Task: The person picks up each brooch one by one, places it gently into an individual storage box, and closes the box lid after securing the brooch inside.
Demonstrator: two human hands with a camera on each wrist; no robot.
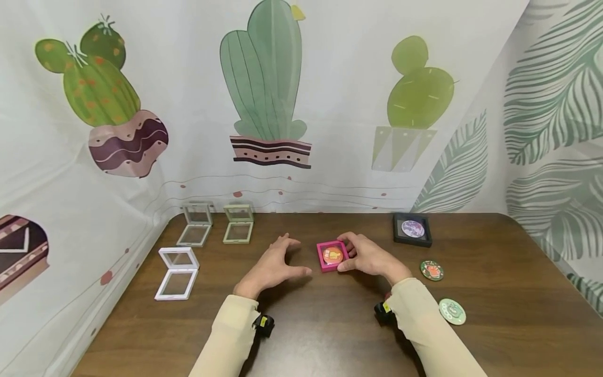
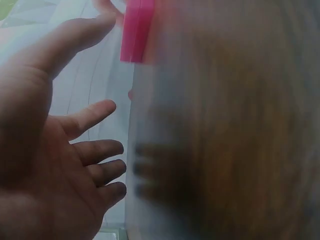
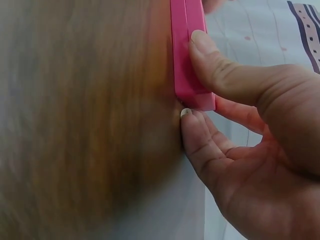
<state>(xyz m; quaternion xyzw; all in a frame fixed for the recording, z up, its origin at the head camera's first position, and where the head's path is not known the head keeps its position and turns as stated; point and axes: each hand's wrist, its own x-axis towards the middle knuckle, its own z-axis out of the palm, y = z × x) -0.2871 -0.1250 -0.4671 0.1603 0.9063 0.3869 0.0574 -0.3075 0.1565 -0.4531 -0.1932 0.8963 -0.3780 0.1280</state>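
Observation:
A pink square display case [image 1: 326, 267], closed over a round orange badge [image 1: 333, 255] with a yellow figure on it, lies on the table in front of me. With thumb and fingers my right hand [image 1: 370, 256] grips its right side. The right wrist view has the thumb [image 3: 225, 70] pressed along the edge of the case [image 3: 187, 60]. My left hand [image 1: 275, 263] is spread to the left of the case, holding nothing, its fingers and thumb apart. In the left wrist view the thumb [image 2: 70, 42] points toward the pink case [image 2: 136, 32], with the fingertips near the tabletop.
At the left stand three opened display cases: grey [image 1: 194, 235], green [image 1: 237, 233] and white [image 1: 176, 285]. A black case [image 1: 412, 241] with a purple badge sits at the back right. Two round badges, dark green [image 1: 432, 270] and light green [image 1: 452, 311], lie near my right forearm.

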